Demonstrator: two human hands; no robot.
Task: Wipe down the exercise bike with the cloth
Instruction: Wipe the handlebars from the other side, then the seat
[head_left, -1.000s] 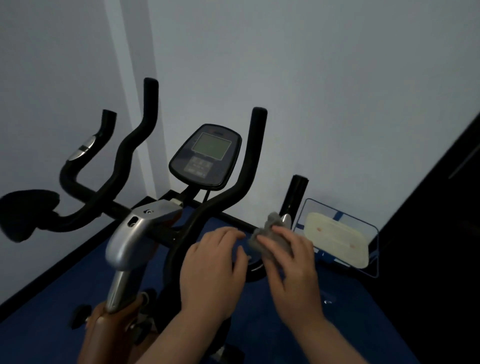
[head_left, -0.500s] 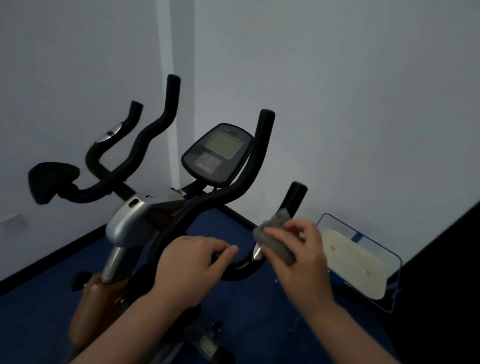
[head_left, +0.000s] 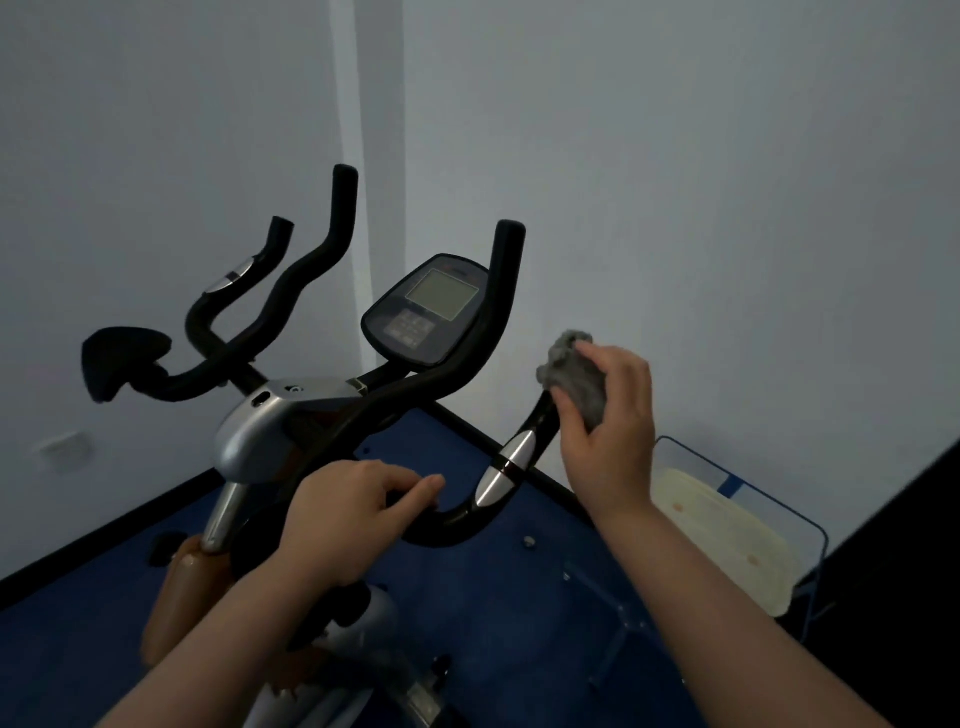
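Cloth (head_left: 574, 376), grey and bunched, sits at the top end of the exercise bike's (head_left: 291, 410) right-hand grip, with the right hand's (head_left: 608, 431) fingers (head_left: 621, 364) curled round it and pressing it onto the black tube. Just below that hand the silver sensor plate (head_left: 506, 462) on the grip shows bare. The left hand (head_left: 348, 519) rests lower down on the same handlebar (head_left: 457, 514), where the tube bends; its fingers are curled over the bar, thumb lying along the top.

Beyond the hands stands the console (head_left: 428, 309) with its pale screen, flanked by two upright black horns; another pair of bars and a dark pad (head_left: 122, 361) reach out to the left. The silver housing (head_left: 270, 421) of the stem lies between the left forearm and the console. A blue floor (head_left: 493, 613) runs under everything, edged by a dark skirting along the grey wall (head_left: 701, 182). Against that wall, just beyond the right forearm, leans a clear tub (head_left: 748, 525) with a cream lid. The right forearm crosses in front of part of it.

Since a second ago the cloth has travelled up the grip: it was down by the bend, close to the left hand, and now it is at the tip, so the sensor plate has come into plain sight. The left hand has kept its place on the bar.
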